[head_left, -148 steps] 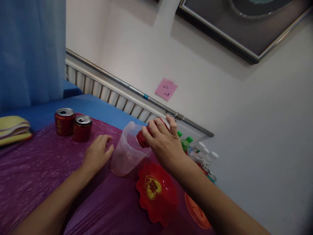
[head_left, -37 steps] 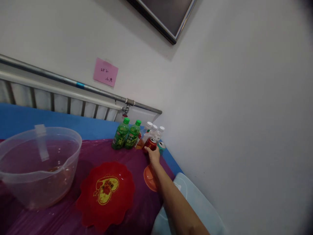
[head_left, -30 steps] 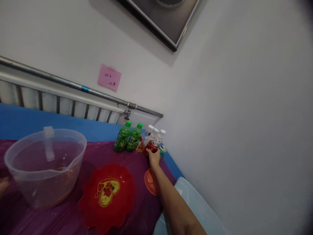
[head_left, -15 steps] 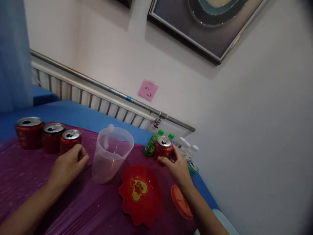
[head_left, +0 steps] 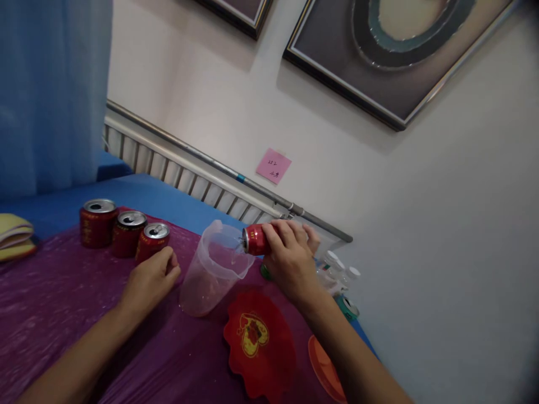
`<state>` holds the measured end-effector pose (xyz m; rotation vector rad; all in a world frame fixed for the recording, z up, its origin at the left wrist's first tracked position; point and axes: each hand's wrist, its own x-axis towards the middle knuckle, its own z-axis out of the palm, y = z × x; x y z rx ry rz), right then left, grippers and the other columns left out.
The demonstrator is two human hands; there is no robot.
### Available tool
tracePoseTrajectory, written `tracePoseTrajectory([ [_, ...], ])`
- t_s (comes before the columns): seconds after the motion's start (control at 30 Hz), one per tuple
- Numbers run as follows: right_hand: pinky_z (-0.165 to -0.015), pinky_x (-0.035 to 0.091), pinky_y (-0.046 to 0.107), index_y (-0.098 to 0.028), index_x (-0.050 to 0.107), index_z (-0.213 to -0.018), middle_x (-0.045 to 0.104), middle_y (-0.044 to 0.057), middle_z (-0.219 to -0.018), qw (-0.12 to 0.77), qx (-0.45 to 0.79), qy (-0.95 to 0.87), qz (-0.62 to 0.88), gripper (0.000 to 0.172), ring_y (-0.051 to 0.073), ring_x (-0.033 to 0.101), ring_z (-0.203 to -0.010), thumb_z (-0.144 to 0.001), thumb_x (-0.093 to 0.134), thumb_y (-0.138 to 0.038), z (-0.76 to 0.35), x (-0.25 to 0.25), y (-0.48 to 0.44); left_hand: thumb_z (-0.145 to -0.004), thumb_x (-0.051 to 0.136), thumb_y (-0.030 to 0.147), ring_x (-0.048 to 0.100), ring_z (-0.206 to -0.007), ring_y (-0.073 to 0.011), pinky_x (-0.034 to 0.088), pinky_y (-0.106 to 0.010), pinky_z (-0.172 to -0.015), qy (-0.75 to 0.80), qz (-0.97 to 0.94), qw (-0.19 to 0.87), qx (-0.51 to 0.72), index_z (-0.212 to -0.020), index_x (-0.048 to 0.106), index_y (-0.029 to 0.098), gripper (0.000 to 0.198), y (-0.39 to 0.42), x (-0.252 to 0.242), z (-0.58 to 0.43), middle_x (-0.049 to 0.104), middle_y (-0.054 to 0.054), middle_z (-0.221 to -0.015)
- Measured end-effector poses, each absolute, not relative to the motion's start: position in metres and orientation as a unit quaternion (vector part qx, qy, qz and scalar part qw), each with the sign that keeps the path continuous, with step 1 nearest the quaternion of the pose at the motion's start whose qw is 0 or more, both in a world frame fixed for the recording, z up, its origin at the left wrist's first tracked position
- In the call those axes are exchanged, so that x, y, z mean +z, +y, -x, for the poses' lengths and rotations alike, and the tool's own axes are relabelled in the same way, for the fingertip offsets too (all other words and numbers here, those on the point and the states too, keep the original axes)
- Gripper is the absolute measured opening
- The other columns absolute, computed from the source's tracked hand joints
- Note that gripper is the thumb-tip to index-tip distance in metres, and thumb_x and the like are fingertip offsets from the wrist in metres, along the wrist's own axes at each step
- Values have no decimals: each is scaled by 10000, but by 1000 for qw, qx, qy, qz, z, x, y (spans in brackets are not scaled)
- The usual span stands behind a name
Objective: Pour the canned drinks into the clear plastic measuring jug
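My right hand (head_left: 289, 259) grips a red can (head_left: 255, 239), tipped on its side with its mouth over the rim of a clear plastic jug (head_left: 213, 275). A little liquid lies at the bottom of the jug. My left hand (head_left: 149, 280) rests on the purple table cover (head_left: 54, 314) with its fingers curled, just left of the jug and right beside the nearest of three opened red cans (head_left: 126, 229).
A red scalloped plate (head_left: 259, 342) and an orange dish (head_left: 326, 370) lie near the right edge. Bottles with white caps (head_left: 339, 272) and a teal can (head_left: 347, 307) stand behind my right hand. A folded yellow cloth (head_left: 14, 235) lies at far left, by a blue curtain (head_left: 50, 90).
My right hand picked a red can from beside the bottles, carried it left and tipped it over the jug. A third opened can now stands by my left hand.
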<state>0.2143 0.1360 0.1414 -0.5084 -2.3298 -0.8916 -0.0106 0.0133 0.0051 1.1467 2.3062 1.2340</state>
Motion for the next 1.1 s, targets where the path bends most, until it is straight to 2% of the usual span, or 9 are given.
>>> tracePoseTrajectory([
  [0.17, -1091, 229, 511, -235, 632, -1212, 690, 87, -1223, 278, -374, -870, 164, 385, 292, 531, -1179, -869, 564, -74, -200, 145, 131, -733, 413, 366, 504, -656, -138, 303, -270, -667, 793, -405, 151, 428, -714, 445, 239, 133, 13, 4, 9, 559, 21, -695],
  [0.4, -1095, 237, 520, -240, 633, -1220, 688, 80, -1230, 254, -398, -873, 126, 279, 286, 521, -1186, -971, 539, -156, -191, 144, 126, -760, 438, 323, 499, -664, -140, 294, -269, -674, 792, -412, 151, 424, -715, 436, 232, 102, 12, 7, 9, 558, 16, -703],
  [0.83, -1084, 207, 503, -214, 642, -1188, 695, 75, -1202, 211, -433, -868, 123, 265, 274, 503, -1178, -951, 557, -133, -183, 148, 116, -828, 447, 281, 455, -655, -112, 267, -264, -677, 775, -452, 169, 409, -748, 439, 215, 105, 13, 3, 5, 521, 37, -709],
  [1.1, -1087, 188, 516, -225, 650, -1164, 695, 76, -1167, 182, -440, -869, 130, 244, 281, 505, -1151, -968, 529, -146, -178, 151, 112, -808, 435, 348, 443, -650, -123, 261, -282, -674, 757, -463, 181, 424, -730, 435, 216, 154, 13, 1, 4, 514, 27, -692],
])
